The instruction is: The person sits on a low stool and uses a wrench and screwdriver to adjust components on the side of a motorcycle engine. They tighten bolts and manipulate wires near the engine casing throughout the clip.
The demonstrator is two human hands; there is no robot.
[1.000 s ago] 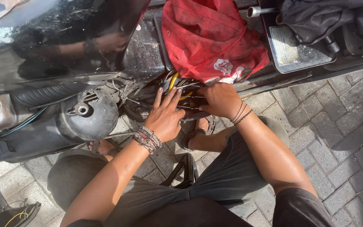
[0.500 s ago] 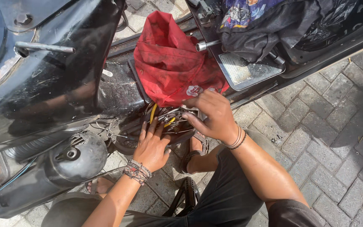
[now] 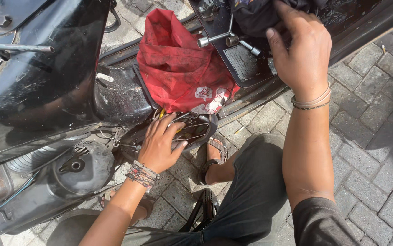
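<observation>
The left hand [image 3: 160, 146] lies with spread fingers on a tangle of wires [image 3: 189, 125], grey with a yellow strand, low in the open side of a black scooter [image 3: 46, 86], just under a dirty red cloth [image 3: 178, 68]. The right hand [image 3: 303, 50] reaches up onto a dark cloth bundle [image 3: 255, 16] on the footboard beside a metal wrench [image 3: 217, 37], its fingers loosely curled; whether they grip the bundle cannot be told.

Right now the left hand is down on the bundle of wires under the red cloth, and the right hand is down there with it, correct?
Not quite. The left hand is on the wires below the red cloth, but the head view shows the right hand raised, over the dark cloth on the scooter's floorboard.
</observation>
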